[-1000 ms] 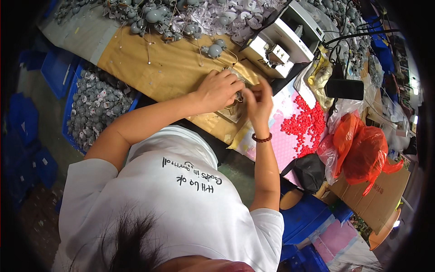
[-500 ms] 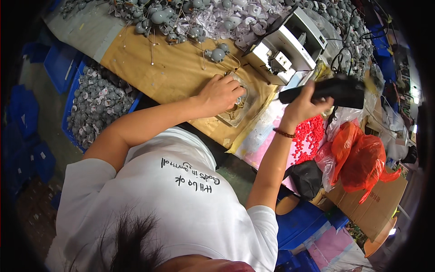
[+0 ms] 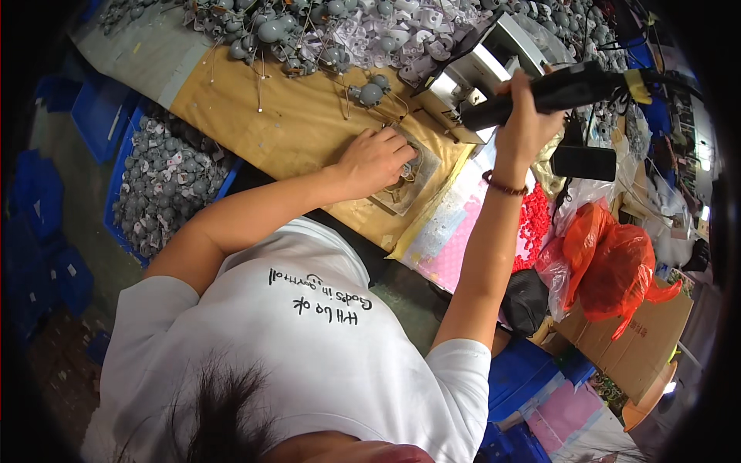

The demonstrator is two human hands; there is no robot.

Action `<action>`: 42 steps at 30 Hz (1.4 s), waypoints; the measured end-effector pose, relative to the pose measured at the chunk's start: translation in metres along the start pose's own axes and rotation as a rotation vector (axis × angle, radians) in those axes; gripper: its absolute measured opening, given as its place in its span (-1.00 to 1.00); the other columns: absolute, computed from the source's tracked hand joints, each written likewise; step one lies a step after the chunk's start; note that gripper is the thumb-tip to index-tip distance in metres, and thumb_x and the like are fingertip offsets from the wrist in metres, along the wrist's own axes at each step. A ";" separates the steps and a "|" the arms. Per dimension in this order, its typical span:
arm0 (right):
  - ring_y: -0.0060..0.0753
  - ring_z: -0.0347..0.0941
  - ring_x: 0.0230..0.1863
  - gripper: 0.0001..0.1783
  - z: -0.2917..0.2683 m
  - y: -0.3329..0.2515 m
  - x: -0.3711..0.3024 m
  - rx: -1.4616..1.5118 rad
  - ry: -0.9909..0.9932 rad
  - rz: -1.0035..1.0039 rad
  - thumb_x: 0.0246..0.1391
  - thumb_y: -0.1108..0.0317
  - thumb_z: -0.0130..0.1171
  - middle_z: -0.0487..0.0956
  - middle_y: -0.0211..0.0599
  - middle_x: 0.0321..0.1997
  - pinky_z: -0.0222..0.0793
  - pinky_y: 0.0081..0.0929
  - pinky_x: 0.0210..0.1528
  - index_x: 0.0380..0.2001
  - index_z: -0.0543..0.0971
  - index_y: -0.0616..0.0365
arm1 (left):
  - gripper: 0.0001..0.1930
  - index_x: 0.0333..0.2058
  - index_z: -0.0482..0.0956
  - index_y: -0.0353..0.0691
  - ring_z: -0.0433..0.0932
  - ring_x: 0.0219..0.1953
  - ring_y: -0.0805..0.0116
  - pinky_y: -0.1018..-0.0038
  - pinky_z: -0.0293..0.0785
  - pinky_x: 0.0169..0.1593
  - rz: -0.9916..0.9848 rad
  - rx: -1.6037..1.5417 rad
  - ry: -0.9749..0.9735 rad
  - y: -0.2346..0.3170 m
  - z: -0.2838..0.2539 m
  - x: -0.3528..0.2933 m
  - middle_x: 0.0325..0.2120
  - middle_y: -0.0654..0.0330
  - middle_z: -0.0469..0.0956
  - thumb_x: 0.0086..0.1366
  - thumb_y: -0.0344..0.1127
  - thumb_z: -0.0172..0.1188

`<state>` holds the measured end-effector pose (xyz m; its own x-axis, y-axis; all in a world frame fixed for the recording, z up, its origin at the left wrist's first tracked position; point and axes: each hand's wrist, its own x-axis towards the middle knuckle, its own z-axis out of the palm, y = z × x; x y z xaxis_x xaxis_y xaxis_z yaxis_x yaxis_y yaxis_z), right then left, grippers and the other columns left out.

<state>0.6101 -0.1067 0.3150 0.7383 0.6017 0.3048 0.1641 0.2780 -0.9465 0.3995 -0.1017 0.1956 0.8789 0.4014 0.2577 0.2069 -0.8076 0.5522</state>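
Observation:
My right hand is wrapped round a black corded electric screwdriver, held up and tilted in front of a white machine box. Its tapered end points left; yellow tape wraps the cord end. My left hand rests on a flat, clear-looking fixture plate on the brown-covered table. Those fingers are curled and pressed onto a small part, mostly hidden beneath them. Just beyond lies a grey ball-shaped piece with thin wires.
Heaps of grey ball-shaped pieces and white plastic parts line the far side. A blue crate of grey pieces stands left. Small red pieces, a black phone-like device and a red plastic bag are on the right.
My right hand has moved up and away from me with the electric screwdriver, uncovering the phone-like device. My left hand has stayed on the fixture.

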 end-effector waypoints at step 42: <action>-0.33 0.49 -0.40 -0.65 -0.011 0.013 -0.138 0.060 -0.216 -0.077 0.09 0.58 0.16 0.51 -0.21 -0.43 0.50 -0.26 -0.14 -0.11 0.29 0.18 | -0.62 -0.24 0.46 -0.09 0.42 -0.07 0.17 0.28 0.49 -0.12 -0.017 -0.125 0.118 -0.005 0.011 -0.006 -0.26 0.25 0.44 -0.09 -0.37 0.36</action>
<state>0.5172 -0.1945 0.2599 0.5671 0.7215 0.3973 0.1707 0.3689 -0.9136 0.3980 -0.1046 0.1828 0.8176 0.4682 0.3351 0.1593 -0.7432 0.6499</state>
